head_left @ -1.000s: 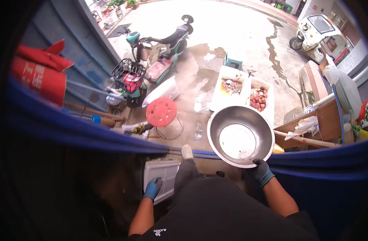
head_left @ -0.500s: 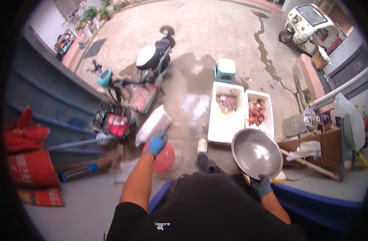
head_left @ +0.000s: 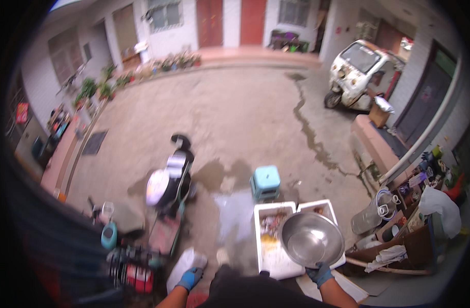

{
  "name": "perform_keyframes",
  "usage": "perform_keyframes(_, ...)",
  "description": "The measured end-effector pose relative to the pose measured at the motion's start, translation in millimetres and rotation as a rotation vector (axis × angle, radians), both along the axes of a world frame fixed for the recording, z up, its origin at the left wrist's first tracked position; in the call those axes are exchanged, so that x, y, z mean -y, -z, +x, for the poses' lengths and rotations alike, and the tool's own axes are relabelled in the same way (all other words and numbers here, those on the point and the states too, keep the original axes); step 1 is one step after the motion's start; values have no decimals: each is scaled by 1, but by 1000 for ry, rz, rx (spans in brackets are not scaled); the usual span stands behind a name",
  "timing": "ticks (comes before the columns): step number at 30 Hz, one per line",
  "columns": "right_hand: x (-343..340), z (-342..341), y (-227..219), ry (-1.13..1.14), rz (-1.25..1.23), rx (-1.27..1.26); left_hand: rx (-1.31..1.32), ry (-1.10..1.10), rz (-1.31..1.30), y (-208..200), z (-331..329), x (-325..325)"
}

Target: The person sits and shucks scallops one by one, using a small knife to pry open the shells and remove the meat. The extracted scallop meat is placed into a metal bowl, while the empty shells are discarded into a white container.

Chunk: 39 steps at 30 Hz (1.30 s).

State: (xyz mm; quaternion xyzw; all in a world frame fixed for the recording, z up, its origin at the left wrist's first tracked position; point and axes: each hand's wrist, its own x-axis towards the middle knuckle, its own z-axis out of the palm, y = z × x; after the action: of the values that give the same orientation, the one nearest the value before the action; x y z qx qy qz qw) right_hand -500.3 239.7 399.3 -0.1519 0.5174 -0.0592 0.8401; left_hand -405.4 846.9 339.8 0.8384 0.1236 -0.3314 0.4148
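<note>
My right hand (head_left: 320, 274), in a blue-grey glove, grips the near rim of a large round metal basin (head_left: 309, 241). The basin is tilted and its shiny inside looks bare. It hangs over two white foam boxes (head_left: 281, 263) on the ground and hides most of the right one. Reddish and yellow bits (head_left: 270, 232), too blurred to name, lie in the left box. My left hand (head_left: 190, 278), gloved in blue, hovers before a white bag (head_left: 186, 262). Its fingers look loosely stretched with nothing in them, though blur softens them.
A light blue stool (head_left: 265, 182) stands behind the boxes. An electric scooter (head_left: 165, 205) is parked at left. Clear plastic jugs (head_left: 365, 218) and a brown board (head_left: 412, 244) crowd the right side. A white three-wheeler (head_left: 359, 74) stands far right.
The view has tipped up, showing more of the courtyard and its far doors. The basin now covers more of the right box. My left hand appears lower, against the white bag.
</note>
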Motion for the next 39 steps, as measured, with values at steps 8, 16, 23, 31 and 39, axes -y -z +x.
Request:
perform_keyframes(8, -65, 115, 41, 249, 78, 39, 559, 392, -65, -60, 350, 69)
perform_keyframes(16, -73, 192, 54, 407, 149, 77, 305, 524, 211, -23, 517, 29)
perform_keyframes(23, -16, 344, 76, 415, -15, 2, -256, 656, 339, 51, 537, -88)
perform_keyframes(31, 37, 498, 77, 486, -33, -15, -70, 1217, 277, 54, 697, -52)
perform_keyframes(39, -6, 588, 61, 585, 2, -74, 62, 504, 148, 44, 1039, 113)
